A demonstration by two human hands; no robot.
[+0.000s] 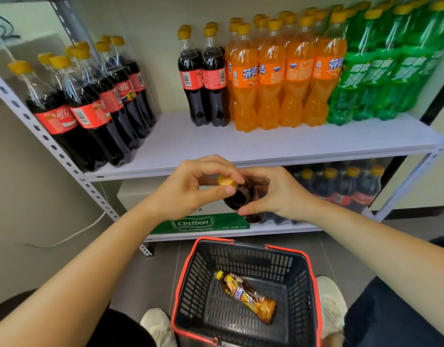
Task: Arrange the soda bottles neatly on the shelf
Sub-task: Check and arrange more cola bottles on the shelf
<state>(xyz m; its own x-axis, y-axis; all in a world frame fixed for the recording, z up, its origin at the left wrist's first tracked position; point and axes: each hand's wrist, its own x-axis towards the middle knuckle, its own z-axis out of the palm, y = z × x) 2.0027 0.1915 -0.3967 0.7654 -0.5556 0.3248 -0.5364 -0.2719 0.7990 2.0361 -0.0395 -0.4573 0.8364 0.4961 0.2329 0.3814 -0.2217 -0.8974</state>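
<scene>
Both hands are holding one cola bottle (241, 197) just in front of the shelf (266, 144), at its front edge, level with the gap under the board.
- left hand (188, 190): thumb and forefinger are curling in and pinching the yellow cap (225, 180); the other fingers are bending loosely behind.
- right hand (274, 194): fingers are wrapping round the bottle's dark body, thumb is pressing on the near side. The bottle is tilting, cap end toward the left hand.

On the shelf:
- left cola group (91, 106) is standing at the left end, several rows deep.
- cola pair (203, 78) is standing near the middle, touching the orange soda bottles (278, 78) on the right.
- green soda bottles (381, 71) are filling the right end, tight against the orange ones.
- a bare gap is showing between the left cola group and the cola pair.

Below the shelf: wrapped cola pack (341, 186) is sitting on the lower level at the right, green carton (198, 224) at the left.

In front of the shelf, on the floor: basket (181, 284) is holding one yellow-labelled bottle (248, 295) lying on its side. Pale shoes (157, 326) are flanking the basket.
</scene>
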